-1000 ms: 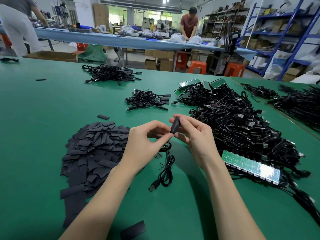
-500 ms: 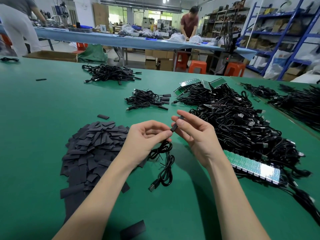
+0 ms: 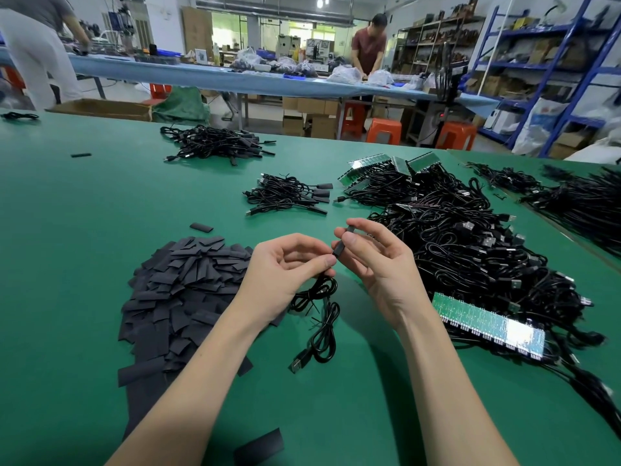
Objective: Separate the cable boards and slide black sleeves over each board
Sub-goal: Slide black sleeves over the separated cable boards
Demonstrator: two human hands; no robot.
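Left hand: the left hand (image 3: 285, 264) has its fingers curled, thumb and forefinger pinching the cable (image 3: 319, 317) just below the lower end of the sleeve (image 3: 341, 245).
Right hand: the right hand (image 3: 379, 264) pinches the sleeve between thumb and fingertips, near its upper end; the other fingers are loosely bent.
Sleeve: a short black tube, tilted, held between the two hands above the surface (image 3: 84, 230). Whether a board sits inside it cannot be told.
Cable: it hangs from the left hand in tied loops down to the surface, its USB plug (image 3: 299, 364) lying at the near end.
Sleeve pile: a heap of flat black sleeves (image 3: 181, 290) lies on the surface left of the sleeve in hand, partly under the left forearm; one loose sleeve (image 3: 201, 227) lies just beyond the heap and another (image 3: 258, 447) near the bottom edge.
Cable heap: a big tangle of black cables (image 3: 470, 250) with plugs lies right of the held sleeve.
Board strip: a green strip of joined boards (image 3: 487, 322) lies at the near edge of that tangle, right of the right forearm; more green strips (image 3: 396, 164) show at its far edge.
Small bundles: a small bunch of cables (image 3: 285, 195) with black sleeved ends lies beyond the held sleeve; a larger bunch (image 3: 215, 144) lies farther back and left.
Background: beyond the surface, two people stand at a long blue table (image 3: 235, 79), with blue shelves (image 3: 554, 62) to the right.
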